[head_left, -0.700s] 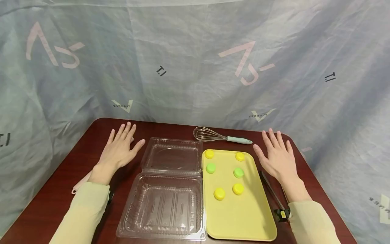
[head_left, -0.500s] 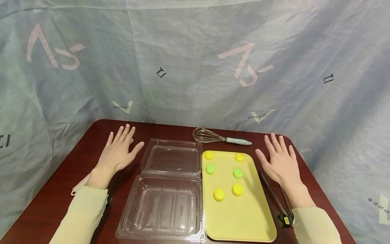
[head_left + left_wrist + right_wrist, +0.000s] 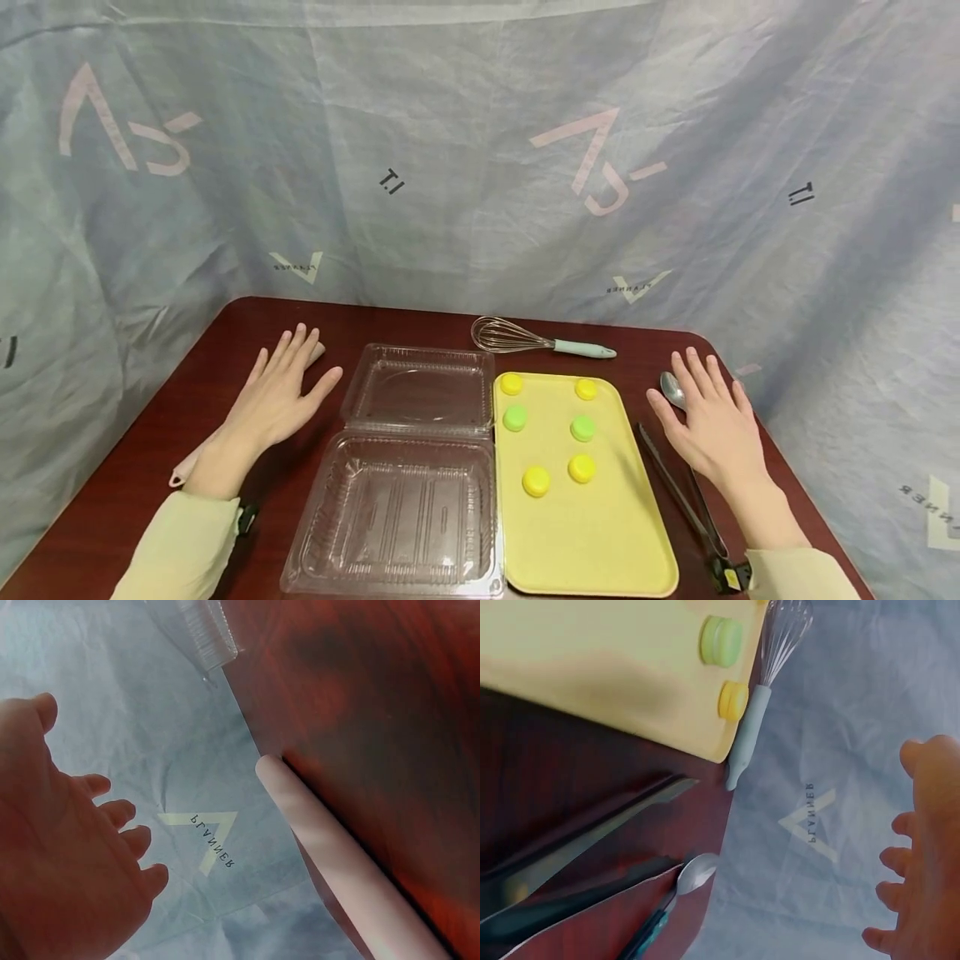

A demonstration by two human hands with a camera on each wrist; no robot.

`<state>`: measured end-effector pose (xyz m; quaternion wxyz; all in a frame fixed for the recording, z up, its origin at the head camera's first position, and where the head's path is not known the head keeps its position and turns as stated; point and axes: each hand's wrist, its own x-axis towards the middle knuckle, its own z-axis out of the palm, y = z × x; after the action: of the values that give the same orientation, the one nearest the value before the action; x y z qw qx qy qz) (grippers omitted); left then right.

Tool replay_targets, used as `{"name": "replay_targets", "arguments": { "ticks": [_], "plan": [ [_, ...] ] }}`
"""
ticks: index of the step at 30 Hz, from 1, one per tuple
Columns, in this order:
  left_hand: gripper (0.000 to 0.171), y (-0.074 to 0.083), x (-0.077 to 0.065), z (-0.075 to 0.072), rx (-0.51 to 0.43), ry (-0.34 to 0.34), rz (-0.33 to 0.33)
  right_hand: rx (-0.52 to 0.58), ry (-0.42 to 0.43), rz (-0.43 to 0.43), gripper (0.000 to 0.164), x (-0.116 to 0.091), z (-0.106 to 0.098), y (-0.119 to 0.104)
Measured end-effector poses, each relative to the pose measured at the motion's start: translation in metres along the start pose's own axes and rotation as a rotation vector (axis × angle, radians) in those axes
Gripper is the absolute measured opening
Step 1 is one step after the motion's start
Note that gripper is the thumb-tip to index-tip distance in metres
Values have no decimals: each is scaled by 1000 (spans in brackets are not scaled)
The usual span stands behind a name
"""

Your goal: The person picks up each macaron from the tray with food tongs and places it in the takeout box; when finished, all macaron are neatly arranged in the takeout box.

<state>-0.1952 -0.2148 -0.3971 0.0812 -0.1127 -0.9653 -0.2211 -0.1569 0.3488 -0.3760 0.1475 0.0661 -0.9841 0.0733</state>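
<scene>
My left hand (image 3: 270,400) is held over the left side of the table, fingers spread and holding nothing. Beneath it lies a pale pink rod (image 3: 330,855) with a small loop at its near end, partly hidden by the hand and forearm. My right hand (image 3: 716,429), likewise spread and bare, hovers over a pair of dark tongs (image 3: 671,483) and a metal spoon (image 3: 671,388). Between the hands, an opened clear plastic clamshell box (image 3: 408,517) sits beside a yellow tray (image 3: 585,550). Several macarons, yellow ones (image 3: 536,481) and green ones (image 3: 582,427), rest on the tray.
Behind the tray lies a whisk (image 3: 517,337) with a pale blue handle. The dark red table (image 3: 150,450) has rounded far corners and meets a grey printed curtain (image 3: 450,167) at the back.
Both hands have drawn slightly back toward the body, the left also leftward and the right rightward. The spoon's bowl has come into sight beside the right hand. Objects on the table stay put.
</scene>
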Motion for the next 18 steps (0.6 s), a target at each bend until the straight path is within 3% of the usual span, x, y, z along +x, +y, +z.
{"name": "replay_targets", "arguments": {
  "ticks": [7, 15, 18],
  "plan": [
    [75, -2, -15, 3, -134, 12, -8, 15, 17, 16, 76, -21, 6, 11],
    [73, -2, -25, 11, -324, 38, 73, 71, -12, 94, 78, -40, 17, 19],
    [74, -2, -28, 14, -376, 28, 65, 85, -3, 121, 78, -45, 22, 24]
  ]
}}
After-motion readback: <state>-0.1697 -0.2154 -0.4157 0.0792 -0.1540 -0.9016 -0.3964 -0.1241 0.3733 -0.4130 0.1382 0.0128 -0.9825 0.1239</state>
